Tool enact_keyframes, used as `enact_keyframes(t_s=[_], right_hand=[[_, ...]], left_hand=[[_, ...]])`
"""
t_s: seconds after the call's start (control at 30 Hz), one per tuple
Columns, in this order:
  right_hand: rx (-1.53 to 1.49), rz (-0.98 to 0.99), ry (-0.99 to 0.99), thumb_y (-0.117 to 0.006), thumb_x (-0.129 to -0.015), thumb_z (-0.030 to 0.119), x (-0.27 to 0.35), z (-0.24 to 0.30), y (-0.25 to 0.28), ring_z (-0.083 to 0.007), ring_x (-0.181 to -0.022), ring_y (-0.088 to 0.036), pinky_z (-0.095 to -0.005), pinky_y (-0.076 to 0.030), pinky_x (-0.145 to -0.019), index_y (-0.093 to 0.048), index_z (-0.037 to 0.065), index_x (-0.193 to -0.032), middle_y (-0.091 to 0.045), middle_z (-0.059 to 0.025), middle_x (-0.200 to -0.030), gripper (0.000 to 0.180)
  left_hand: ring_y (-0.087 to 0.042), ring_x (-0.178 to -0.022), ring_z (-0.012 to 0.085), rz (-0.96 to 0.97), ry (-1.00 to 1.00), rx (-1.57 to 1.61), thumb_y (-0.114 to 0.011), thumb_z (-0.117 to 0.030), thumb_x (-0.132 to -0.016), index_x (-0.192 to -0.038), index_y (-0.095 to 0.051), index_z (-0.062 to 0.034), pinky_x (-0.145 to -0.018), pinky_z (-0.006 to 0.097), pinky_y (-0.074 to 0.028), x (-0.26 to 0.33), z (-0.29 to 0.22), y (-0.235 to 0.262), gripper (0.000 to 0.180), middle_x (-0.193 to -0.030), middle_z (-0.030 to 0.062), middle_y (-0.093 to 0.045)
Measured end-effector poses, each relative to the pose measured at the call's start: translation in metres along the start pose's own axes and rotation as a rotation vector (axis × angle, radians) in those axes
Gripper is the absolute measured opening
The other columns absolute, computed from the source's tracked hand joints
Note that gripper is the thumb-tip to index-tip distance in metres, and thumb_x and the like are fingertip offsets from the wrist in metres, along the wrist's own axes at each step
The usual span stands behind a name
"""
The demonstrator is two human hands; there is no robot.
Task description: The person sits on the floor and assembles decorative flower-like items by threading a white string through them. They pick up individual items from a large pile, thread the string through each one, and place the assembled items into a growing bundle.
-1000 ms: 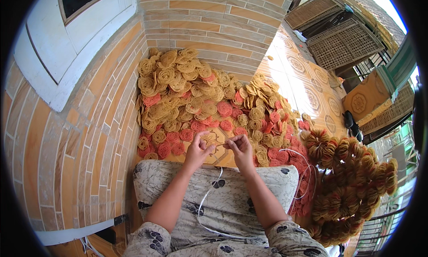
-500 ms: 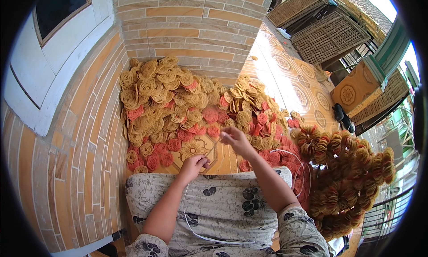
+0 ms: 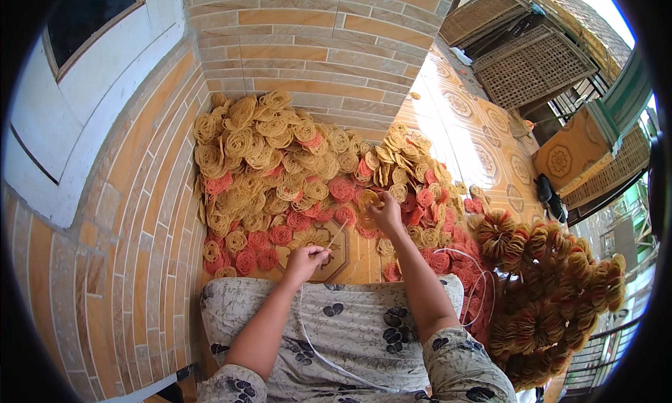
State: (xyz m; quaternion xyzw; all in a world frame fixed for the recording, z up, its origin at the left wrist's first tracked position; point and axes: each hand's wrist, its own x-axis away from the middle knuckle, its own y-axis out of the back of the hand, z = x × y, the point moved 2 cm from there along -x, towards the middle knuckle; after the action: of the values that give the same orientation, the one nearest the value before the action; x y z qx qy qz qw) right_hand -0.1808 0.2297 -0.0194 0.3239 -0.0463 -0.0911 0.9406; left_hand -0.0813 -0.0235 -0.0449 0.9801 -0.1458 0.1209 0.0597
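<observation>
The left hand [image 3: 304, 264]'s fingers were pinched tight on a pale strip [image 3: 339, 234], whose tip slanted up beyond them. The right hand [image 3: 387, 215]'s fingers, nearly together, gripped the edge of a tan coil [image 3: 366, 201], just left of them. A pile of coils [image 3: 259, 147] lay beyond both; bunched coils [image 3: 546, 291] stood right of them.

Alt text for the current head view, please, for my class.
A person's left hand pinches a thin pale strand while the right hand holds a tan coiled disc. Beyond them, tan and coral discs lie heaped against a brick-patterned wall.
</observation>
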Motion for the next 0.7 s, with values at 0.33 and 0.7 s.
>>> enact_keyframes(t_s=[0.33,0.7], right_hand=[[0.122,0.036,0.234,-0.075,-0.076,0.016,0.04,0.0,-0.042,-0.0218,-0.061,-0.054,-0.0356,-0.044,-0.06,-0.057,-0.002,-0.083,-0.058,-0.0148,-0.07,0.026],[-0.383,0.293,-0.023,-0.072,-0.082,0.011,0.063,0.037,-0.026,-0.0083,-0.074,-0.057,-0.0246,-0.045,-0.067,-0.059,-0.004,-0.096,-0.064,-0.0036,-0.083,0.024]], left_hand=[[-0.058,-0.064,0.0049,-0.015,0.085,0.233,-0.064,-0.015,-0.089,-0.098,-0.068,-0.0001,-0.06,0.02,-0.045,0.005,-0.004,0.001,0.018,-0.076,0.0004,-0.065],[-0.05,-0.057,0.004,-0.025,0.07,0.094,-0.066,-0.017,-0.088,-0.093,-0.067,-0.0019,-0.051,0.02,-0.039,0.007,-0.005,0.003,0.016,-0.076,0.001,-0.067]])
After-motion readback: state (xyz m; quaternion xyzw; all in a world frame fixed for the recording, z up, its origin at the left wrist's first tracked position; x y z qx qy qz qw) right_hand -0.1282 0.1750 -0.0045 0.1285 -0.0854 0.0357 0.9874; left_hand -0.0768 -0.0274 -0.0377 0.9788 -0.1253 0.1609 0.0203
